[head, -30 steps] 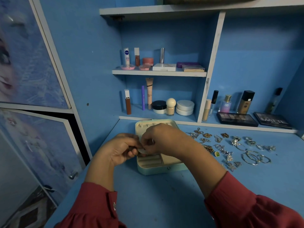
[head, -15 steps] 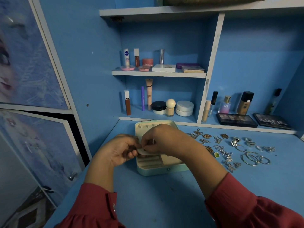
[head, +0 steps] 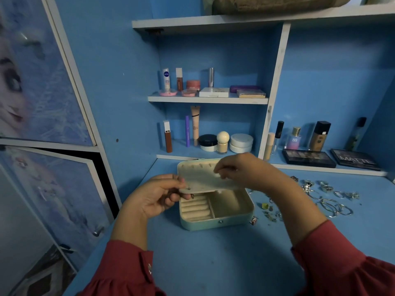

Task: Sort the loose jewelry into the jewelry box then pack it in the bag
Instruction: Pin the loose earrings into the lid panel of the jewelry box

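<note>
**Over the open jewelry box, an earring panel held up for loading**

Above the jewelry box (head: 215, 212), the fingers (head: 181, 184) of the left hand (head: 154, 199) are curled in, pinching the near left corner of a cream earring panel (head: 205, 180), right where a tiny stud (head: 189, 188) sits in it. My read: that hand steadies the flap so a post can go through. The right hand (head: 245, 169) comes in over the panel's far edge, fingers bent and pinched at the flap; whether they hold a small piece as well I cannot tell, the fingertips are tucked under.

Below the panel, the box sits open on the blue tabletop (head: 213, 263), ring rolls (head: 194, 207) in its left half, a plain compartment on its right. Its lid (head: 192, 167) is tipped back behind the panel.

Right of the box lies the loose jewelry (head: 320, 195), silver hoops and charms scattered within reach of the right hand, presumably so pieces can be fed across one by one. Most are still unsorted. The right forearm covers the pieces nearest the box.

Behind the box, shelves (head: 207, 99) hold cosmetics. No bag can be picked out for certain; something brownish on the top shelf is cut off by the frame edge.
</note>
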`<state>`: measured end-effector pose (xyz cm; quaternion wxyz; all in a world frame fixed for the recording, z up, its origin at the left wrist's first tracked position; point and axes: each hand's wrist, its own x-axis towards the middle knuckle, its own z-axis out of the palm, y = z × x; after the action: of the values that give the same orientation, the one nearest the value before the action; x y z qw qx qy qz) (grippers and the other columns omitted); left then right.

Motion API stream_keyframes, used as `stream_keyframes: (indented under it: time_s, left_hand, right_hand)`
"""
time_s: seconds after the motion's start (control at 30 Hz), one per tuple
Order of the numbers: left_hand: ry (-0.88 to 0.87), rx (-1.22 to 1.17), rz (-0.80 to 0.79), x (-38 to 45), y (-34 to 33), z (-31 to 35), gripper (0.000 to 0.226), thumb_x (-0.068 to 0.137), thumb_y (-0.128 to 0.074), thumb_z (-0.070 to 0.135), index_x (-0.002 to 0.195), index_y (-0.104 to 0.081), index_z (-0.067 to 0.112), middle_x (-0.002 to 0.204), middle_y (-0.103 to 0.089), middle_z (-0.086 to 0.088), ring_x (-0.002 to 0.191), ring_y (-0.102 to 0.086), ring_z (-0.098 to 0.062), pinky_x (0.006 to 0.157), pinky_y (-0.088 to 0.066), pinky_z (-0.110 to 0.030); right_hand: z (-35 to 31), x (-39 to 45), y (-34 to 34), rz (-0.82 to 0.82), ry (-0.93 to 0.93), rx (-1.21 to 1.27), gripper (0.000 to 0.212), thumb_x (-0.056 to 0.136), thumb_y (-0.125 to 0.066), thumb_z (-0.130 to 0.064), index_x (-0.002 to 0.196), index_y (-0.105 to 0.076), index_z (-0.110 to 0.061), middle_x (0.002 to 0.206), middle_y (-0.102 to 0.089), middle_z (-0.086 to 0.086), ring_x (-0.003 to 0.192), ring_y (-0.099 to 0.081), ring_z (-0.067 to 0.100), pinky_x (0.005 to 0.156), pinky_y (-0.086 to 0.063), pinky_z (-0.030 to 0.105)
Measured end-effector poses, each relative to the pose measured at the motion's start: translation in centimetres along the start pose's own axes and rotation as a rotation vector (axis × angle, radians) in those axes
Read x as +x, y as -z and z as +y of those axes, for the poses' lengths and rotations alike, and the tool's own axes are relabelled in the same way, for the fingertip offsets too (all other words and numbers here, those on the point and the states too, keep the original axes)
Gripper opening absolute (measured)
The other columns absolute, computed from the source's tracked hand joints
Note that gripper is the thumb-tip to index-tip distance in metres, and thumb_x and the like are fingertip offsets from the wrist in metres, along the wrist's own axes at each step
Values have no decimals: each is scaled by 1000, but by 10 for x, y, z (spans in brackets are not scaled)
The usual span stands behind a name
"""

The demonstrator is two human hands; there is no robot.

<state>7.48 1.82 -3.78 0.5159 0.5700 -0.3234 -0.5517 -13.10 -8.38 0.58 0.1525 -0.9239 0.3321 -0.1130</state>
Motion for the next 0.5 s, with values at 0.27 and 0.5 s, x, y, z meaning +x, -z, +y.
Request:
stream_keyframes:
  time_s: [0.27,0.5]
  left_hand:
    - [-103,-62,33,1,2,0,15,93,-54,15,94,-65,5,69,-67,-17,40,-43,-7,34,-32,-13]
    - [-209,-152,59,6,0,-2,26,97,-49,23,102,-63,2,77,-70,-15,47,-49,-8,40,-38,-16]
  right_hand:
    - [53,-31,-10,113,-226,172,28,92,-54,-9,111,-67,-25,88,-69,-8,56,-56,-6,52,-43,11]
    - [55,-40,-40,210,-311,306,34,90,-64,-26,124,-62,-22,99,-67,-5,91,-61,11,71,-46,19]
